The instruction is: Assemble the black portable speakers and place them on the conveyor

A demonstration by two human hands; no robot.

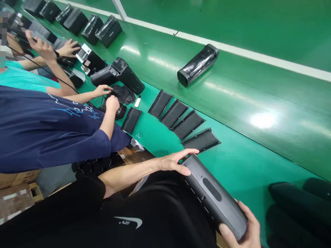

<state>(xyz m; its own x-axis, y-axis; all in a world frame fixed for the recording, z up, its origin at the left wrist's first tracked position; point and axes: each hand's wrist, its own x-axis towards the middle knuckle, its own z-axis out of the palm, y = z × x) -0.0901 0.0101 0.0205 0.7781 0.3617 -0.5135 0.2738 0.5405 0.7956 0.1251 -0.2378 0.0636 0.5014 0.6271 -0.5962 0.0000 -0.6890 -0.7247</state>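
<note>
A dark grey, elongated speaker housing lies tilted across my lap side, at the table's near edge. It shows an oval recess on its upper face and a row of slots along one side. My left hand grips its far-left end, thumb and fingers on either side. My right hand is wrapped round the opposite end, thumb on the near side. Just beyond my left hand lies a black rectangular panel, the nearest of several similar panels fanned out on the green table.
A co-worker in a navy shirt handles black parts on the left. A wrapped speaker lies on the green conveyor belt, and more speakers stand farther along. Dark rounded housings lie at right.
</note>
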